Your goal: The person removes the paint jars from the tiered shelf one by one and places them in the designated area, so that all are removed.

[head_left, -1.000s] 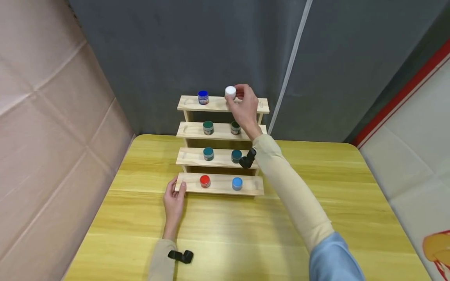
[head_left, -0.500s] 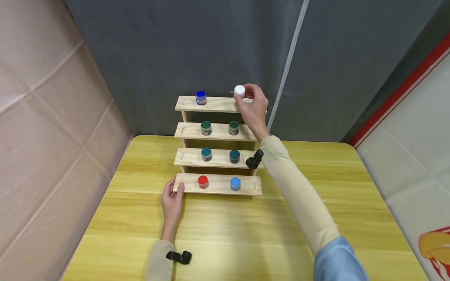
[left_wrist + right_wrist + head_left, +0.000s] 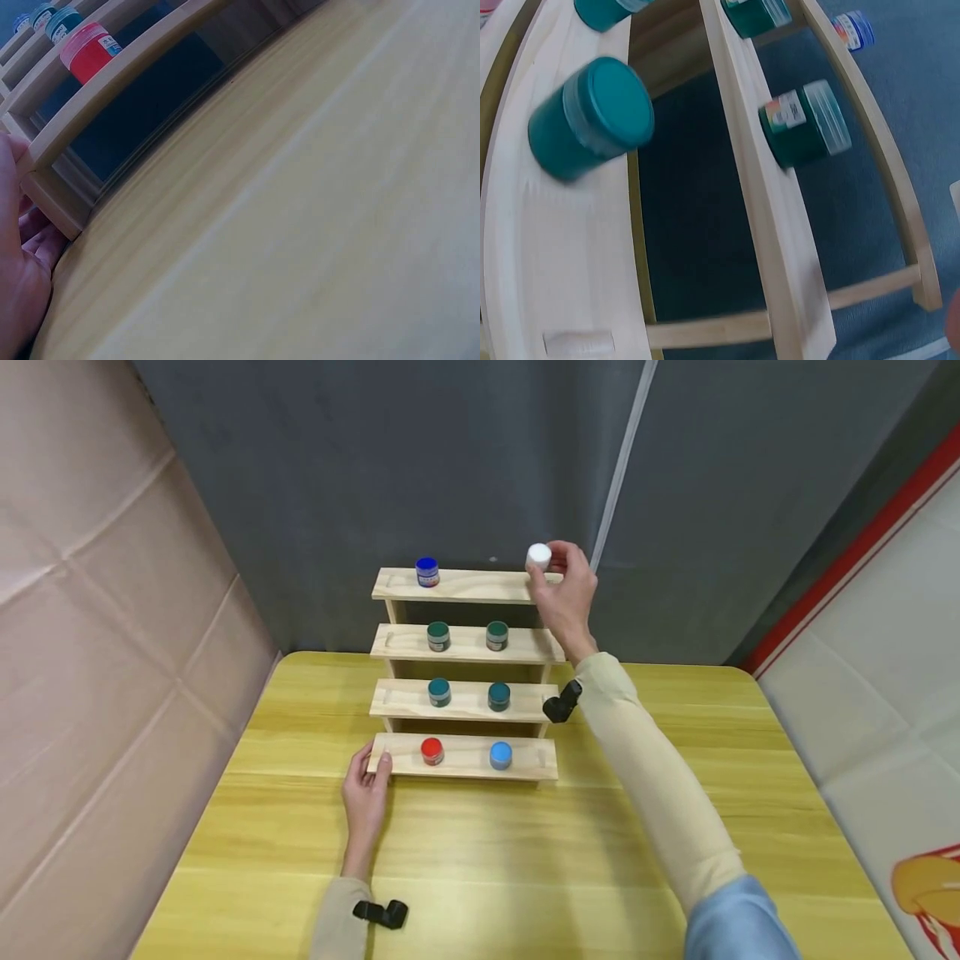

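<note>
A tiered wooden rack point(image 3: 480, 650) bears several small paint jars on its steps. My left hand point(image 3: 365, 802) grips the left end of the lowest step, its thumb on top; the left wrist view shows the hand point(image 3: 22, 277) at that corner. Near the right end of the top step, my right hand point(image 3: 568, 593) pinches a white-capped jar point(image 3: 538, 557) between thumb and fingers. Whether that jar touches the step cannot be told. In the right wrist view, only a bit of the hand point(image 3: 954, 321) shows at the right edge.
Left on the top step stands a dark blue jar point(image 3: 427, 572). Green jars point(image 3: 438, 636) and teal jars point(image 3: 498, 696) fill the middle steps. A red jar point(image 3: 432, 751) and a light blue jar point(image 3: 501, 755) stand lowest. The wooden table point(image 3: 480, 860) meets a grey curtain point(image 3: 390, 460) behind.
My right hand has moved to the right along the top step with the white-capped jar, uncovering the right-hand jars below. The left hand keeps its grip on the rack.
</note>
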{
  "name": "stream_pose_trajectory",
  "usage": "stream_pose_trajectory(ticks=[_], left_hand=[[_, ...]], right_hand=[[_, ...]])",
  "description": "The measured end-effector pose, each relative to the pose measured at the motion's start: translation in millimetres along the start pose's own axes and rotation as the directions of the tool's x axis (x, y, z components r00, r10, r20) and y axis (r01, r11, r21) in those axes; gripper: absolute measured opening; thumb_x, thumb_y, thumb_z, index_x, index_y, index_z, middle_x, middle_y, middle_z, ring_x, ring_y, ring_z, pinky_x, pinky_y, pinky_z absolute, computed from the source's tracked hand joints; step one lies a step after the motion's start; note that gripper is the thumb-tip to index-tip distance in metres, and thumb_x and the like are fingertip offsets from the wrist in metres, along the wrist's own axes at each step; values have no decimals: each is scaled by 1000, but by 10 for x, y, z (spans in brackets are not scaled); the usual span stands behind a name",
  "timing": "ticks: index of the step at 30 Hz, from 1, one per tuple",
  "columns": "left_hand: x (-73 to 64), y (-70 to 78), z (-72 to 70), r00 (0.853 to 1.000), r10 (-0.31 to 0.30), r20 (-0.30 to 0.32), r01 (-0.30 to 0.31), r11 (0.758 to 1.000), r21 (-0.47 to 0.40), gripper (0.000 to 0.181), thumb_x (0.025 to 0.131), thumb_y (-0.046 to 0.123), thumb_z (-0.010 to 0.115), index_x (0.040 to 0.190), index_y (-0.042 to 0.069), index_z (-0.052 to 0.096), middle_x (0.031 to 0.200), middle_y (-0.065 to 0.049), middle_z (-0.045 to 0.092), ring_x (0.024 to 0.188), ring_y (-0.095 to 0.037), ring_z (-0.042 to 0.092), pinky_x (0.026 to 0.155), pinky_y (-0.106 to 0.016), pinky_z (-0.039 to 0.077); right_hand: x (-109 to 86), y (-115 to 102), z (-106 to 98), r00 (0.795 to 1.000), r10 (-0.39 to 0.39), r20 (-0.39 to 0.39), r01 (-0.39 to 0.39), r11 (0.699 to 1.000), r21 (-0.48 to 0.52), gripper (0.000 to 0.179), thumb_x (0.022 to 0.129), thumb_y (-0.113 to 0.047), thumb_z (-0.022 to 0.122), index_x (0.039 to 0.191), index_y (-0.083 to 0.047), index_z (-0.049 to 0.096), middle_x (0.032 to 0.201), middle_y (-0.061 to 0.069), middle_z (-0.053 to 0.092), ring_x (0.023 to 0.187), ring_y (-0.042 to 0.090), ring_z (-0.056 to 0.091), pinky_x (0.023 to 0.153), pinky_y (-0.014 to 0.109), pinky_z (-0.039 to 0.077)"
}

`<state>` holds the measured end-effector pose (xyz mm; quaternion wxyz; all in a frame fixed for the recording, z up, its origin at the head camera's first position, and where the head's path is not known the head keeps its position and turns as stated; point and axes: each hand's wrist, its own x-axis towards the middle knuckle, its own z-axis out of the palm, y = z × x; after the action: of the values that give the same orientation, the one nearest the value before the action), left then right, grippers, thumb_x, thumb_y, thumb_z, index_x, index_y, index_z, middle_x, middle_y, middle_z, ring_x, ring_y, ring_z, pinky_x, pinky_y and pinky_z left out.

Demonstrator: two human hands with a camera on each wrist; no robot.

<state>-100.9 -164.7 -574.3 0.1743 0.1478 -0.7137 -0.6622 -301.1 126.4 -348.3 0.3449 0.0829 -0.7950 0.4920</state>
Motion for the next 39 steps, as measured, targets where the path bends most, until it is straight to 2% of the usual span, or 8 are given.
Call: stream_pose_trajectory(ticks=[15, 21, 24, 32, 35, 39], left_hand=[[14, 14, -13, 1000, 4, 11, -4, 1000, -1, 44, 105, 14, 67, 145, 0, 58, 142, -24, 66, 95, 6, 66, 79, -11, 56], [18, 13, -8, 1000, 5, 2, -5, 1000, 3, 43, 105, 13, 66, 145, -2, 58, 142, -28, 65, 93, 6, 66, 78, -11, 55], [14, 19, 1, 1000, 2, 5, -2, 1000, -5, 43, 105, 13, 66, 145, -2, 57, 140, -29, 65, 93, 5, 66, 80, -10, 56], [14, 37, -3, 1000, -3, 23, 4, 1000, -18, 44, 106, 14, 65, 146, -2, 56, 142, -30, 63, 98, 9, 65, 86, -9, 55], [9, 48, -10, 1000, -8, 27, 8, 1000, -18, 45, 106, 15, 65, 147, -1, 56, 143, -29, 63, 97, 9, 65, 85, -9, 55], [6, 50, -14, 1000, -9, 23, 9, 1000, -15, 45, 106, 14, 65, 147, -1, 55, 142, -29, 64, 94, 8, 65, 82, -8, 55]], right_hand=[[28, 229, -282, 994, 47, -101, -52, 997, -49, 36, 96, -9, 75, 126, 9, 64, 122, 26, 68, 111, 34, 66, 100, 40, 57], [25, 331, -391, 989, 48, -137, -57, 997, -56, 36, 96, -8, 74, 126, 9, 64, 122, 26, 68, 112, 33, 65, 101, 40, 56], [17, 393, -449, 987, 58, -147, -68, 996, -64, 35, 96, -7, 74, 125, 9, 65, 121, 25, 68, 111, 32, 65, 100, 38, 56], [-54, 551, -569, 980, 103, -169, -114, 992, -56, 33, 95, -3, 73, 124, 9, 65, 121, 26, 68, 111, 32, 64, 102, 42, 55], [-87, 602, -604, 978, 117, -174, -131, 989, -70, 33, 95, -4, 73, 125, 9, 65, 121, 25, 68, 111, 31, 64, 101, 36, 54], [-140, 665, -657, 976, 135, -171, -151, 985, -84, 34, 97, -7, 73, 126, 8, 64, 124, 26, 67, 111, 32, 63, 103, 40, 55]])
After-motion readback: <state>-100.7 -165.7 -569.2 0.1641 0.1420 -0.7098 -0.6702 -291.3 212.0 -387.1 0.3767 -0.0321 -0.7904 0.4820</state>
